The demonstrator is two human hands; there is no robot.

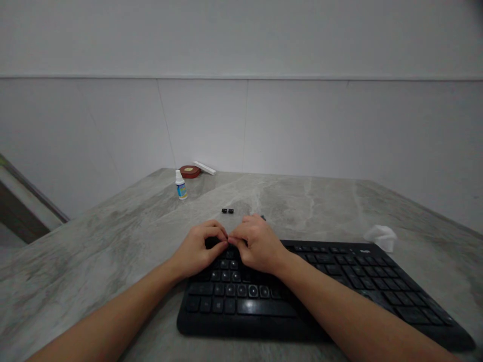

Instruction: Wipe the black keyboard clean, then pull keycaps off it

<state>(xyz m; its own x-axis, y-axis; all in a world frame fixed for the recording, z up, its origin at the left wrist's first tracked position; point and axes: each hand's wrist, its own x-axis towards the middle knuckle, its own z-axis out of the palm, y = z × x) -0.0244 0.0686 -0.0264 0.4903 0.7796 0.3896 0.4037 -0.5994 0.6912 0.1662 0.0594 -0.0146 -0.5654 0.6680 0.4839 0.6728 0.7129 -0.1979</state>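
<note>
A black keyboard (264, 307) lies at a slant in front of me, and several of its letter keys show pale, shiny squares. Over its upper left corner, my left hand (202, 246) is closed in a pinch of thumb and forefinger. My right hand (258, 244) pinches at the same spot, its fingertips meeting those of the left. Whatever lies between the fingertips is too small to make out. Two small black keycaps (227, 211) sit side by side on the table beyond my hands. A little dark object (263, 217) peeks out behind my right knuckles.
The grey marbled table (143, 241) reaches back to a pale wall. A small white bottle with a blue label (181, 186) stands at the back left. Behind it are a reddish-brown case (189, 172) and a white flat box (205, 167). Crumpled white tissue (382, 236) lies right of the keyboard.
</note>
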